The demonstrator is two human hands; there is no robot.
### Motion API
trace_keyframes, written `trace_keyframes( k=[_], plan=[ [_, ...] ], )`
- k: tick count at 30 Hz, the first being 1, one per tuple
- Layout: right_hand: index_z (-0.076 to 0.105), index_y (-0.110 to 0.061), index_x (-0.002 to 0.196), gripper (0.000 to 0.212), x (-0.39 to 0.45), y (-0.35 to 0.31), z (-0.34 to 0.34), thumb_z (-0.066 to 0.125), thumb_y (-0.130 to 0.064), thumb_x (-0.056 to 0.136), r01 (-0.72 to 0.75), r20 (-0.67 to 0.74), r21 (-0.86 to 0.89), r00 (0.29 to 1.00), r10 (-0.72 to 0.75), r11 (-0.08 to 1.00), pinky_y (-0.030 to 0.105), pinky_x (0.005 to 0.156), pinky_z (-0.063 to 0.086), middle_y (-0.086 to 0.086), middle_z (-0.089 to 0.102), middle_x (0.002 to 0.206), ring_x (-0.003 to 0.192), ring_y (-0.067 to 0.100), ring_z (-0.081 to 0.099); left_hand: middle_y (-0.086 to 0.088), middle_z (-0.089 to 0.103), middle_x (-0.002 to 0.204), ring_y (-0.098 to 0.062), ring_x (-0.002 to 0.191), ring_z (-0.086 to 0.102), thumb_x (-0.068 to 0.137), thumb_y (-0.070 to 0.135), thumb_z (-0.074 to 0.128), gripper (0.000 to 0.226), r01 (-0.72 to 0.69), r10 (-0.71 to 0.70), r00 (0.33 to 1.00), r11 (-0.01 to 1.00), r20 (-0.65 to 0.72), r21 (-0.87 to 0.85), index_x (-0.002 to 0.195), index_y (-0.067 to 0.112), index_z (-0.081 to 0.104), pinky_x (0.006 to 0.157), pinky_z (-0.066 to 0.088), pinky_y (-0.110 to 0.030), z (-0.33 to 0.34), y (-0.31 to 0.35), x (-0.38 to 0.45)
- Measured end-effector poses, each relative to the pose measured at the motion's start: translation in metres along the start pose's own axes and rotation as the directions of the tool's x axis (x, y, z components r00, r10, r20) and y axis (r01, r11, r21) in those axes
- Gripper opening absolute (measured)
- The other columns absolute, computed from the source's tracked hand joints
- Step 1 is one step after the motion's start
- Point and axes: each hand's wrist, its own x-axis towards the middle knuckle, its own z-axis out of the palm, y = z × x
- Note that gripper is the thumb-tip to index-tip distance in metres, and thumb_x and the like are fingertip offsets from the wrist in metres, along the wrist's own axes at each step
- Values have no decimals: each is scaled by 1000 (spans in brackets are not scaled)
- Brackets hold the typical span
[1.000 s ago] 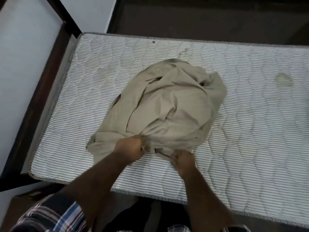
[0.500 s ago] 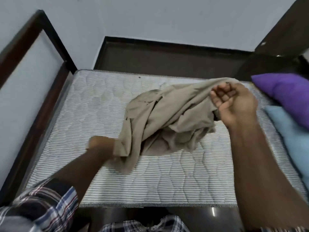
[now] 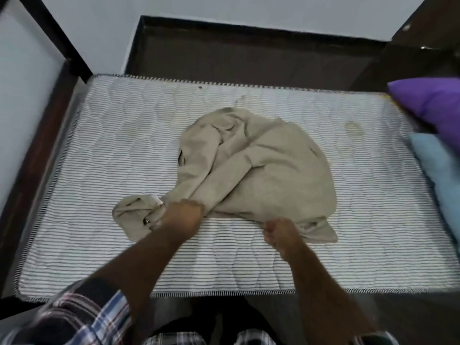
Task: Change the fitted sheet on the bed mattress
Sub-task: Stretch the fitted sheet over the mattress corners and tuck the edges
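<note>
So on the far left there's the dark bed frame (image 3: 37, 150) hugging the mattress (image 3: 104, 150), which is bare, striped and quilted, with its long axis running left to right across the view. Moving in, the left hand (image 3: 183, 215) is down on the near-left part of the sheet (image 3: 261, 170), fingers curled into a bunched fold, so it's gripping cloth. The sheet itself is a beige crumpled heap sitting mid-mattress, mostly up and to the right of that grip, with a small flap (image 3: 132, 215) trailing off to the left of the hand. Then the right hand (image 3: 281, 232) is at the heap's near edge, close to its near-right corner; looks like it's pinching the hem, but the fingers are blurry so I can't tell for sure. Both hands are on the near side, so I'd guess the next bit is spreading it out sideways along the mattress. Far right you've got a purple pillow (image 3: 433, 105) stacked over a light blue pillow (image 3: 438, 170) on that end, and those will probably get in the way of tucking that end.
</note>
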Motion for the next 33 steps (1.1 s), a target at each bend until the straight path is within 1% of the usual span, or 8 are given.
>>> trace_keyframes(
  k=[4,9,16,20,23,27,30,33],
  plan=[
    [60,-18,91,11,42,49,28,54,-11,98,-195,141,104,974,180,975,30,72,53,3,64,89,76,16,61,-7,65,117,-29,112,63,92,21,47,29,20,53,965,962,258,-274,117,20,62,92,51,-38,71,40,34],
    [59,-19,85,25,110,69,58,40,-14,100,-392,314,532,914,255,750,24,53,48,4,67,78,56,16,60,-7,51,144,-30,131,51,83,33,52,59,225,-86,938,888,337,-400,142,25,48,109,43,-41,136,42,61],
    [63,-17,108,21,151,-2,75,52,-8,93,133,-196,748,980,26,651,37,72,57,13,68,108,88,30,66,-24,59,128,-45,111,61,72,23,78,69,404,-396,913,850,97,-338,136,10,56,88,55,-55,156,-5,74],
    [58,-9,67,30,136,-78,42,51,-1,94,400,-347,491,905,-247,774,22,46,42,4,61,52,45,15,56,-21,59,134,-39,124,57,74,39,80,83,323,-323,944,869,65,-375,146,16,47,102,47,-50,155,6,89],
    [63,-14,93,8,134,-105,28,59,-9,96,442,-153,403,896,-417,802,30,60,51,3,70,80,70,14,66,-30,56,135,-45,126,55,73,45,77,85,289,-304,950,942,-71,-173,144,8,47,106,44,-57,160,7,104],
    [47,-22,105,34,150,-81,36,60,5,91,537,8,38,843,-538,843,48,95,55,-1,67,108,101,11,65,-23,61,121,-41,103,64,88,28,54,40,35,-19,947,998,-322,44,125,13,50,95,52,-52,160,8,105],
    [51,-22,98,29,156,-36,54,67,-3,83,552,-38,-276,812,-583,787,47,87,56,-5,69,90,84,17,69,-13,51,116,-34,90,62,83,27,61,36,-197,190,973,979,-128,-45,116,19,52,83,55,-45,168,-5,104],
    [62,-13,106,23,153,6,72,66,-16,83,503,136,-546,843,-521,670,40,87,53,5,71,95,91,28,68,-17,63,104,-39,88,65,88,22,48,20,-138,136,990,989,-47,-52,105,17,58,84,54,-52,168,-19,109]
  ],
)
